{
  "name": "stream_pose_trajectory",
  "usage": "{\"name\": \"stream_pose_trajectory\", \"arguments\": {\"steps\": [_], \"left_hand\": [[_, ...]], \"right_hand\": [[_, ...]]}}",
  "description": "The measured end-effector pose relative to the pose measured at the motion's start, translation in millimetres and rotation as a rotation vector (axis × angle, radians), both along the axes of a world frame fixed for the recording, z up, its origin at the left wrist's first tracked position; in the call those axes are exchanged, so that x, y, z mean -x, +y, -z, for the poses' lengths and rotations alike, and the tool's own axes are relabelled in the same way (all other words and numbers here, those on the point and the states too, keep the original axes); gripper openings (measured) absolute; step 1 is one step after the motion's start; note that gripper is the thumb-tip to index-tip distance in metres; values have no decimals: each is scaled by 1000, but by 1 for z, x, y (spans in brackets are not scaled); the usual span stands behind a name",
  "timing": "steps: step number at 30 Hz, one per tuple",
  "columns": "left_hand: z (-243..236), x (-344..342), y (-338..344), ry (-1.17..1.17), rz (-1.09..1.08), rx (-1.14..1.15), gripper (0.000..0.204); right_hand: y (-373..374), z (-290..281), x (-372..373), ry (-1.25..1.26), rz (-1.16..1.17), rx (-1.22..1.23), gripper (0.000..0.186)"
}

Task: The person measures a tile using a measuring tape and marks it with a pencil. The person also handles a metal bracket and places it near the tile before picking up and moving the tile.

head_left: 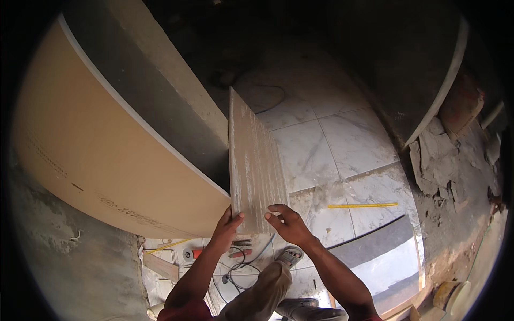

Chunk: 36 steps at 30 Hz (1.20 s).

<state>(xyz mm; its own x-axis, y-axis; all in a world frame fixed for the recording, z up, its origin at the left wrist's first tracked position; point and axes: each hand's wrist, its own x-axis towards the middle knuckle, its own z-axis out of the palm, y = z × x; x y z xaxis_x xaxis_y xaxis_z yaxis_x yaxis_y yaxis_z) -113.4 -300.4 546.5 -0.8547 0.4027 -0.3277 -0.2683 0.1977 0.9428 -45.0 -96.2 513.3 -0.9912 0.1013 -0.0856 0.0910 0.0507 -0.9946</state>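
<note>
A long rectangular tile (254, 160) stands on edge in front of me, its brownish face streaked with white residue. Around its near left edge my left hand (226, 227) is closed, the thumb lying on the streaked face. My right hand (290, 224) is at the tile's lower right, in front of that face. Its fingers are curled, with thumb and forefinger close together. Whether a small thing is pinched between them, I cannot make out.
A large tan board (107, 144) leans at left beside a concrete pillar (176, 69). On the marble-look floor (353, 139) are a yellow rule (363, 205), a red-and-grey power tool (191, 253), black cables (230, 278) and a grey-white panel (385, 262). Broken slabs (436, 155) lie at right near a bucket (452, 297).
</note>
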Motion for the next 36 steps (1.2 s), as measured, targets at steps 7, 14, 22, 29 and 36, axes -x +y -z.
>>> {"name": "stream_pose_trajectory", "arguments": {"steps": [7,14,22,29,36], "left_hand": [[17,15,7,144,21,157,48],[16,-1,30,218,66,416,54],[4,-15,75,140,116,487,59],[65,-33,84,-369,169,68,67],[113,-29,147,-1407,-778,-59,65]], "right_hand": [[-3,-34,48,-75,66,-101,72],[-19,-27,126,-230,35,-206,84],[-31,-43,145,-308,125,-295,71],[26,-25,133,-184,370,-376,54],[70,-24,126,-248,337,-309,51]]}}
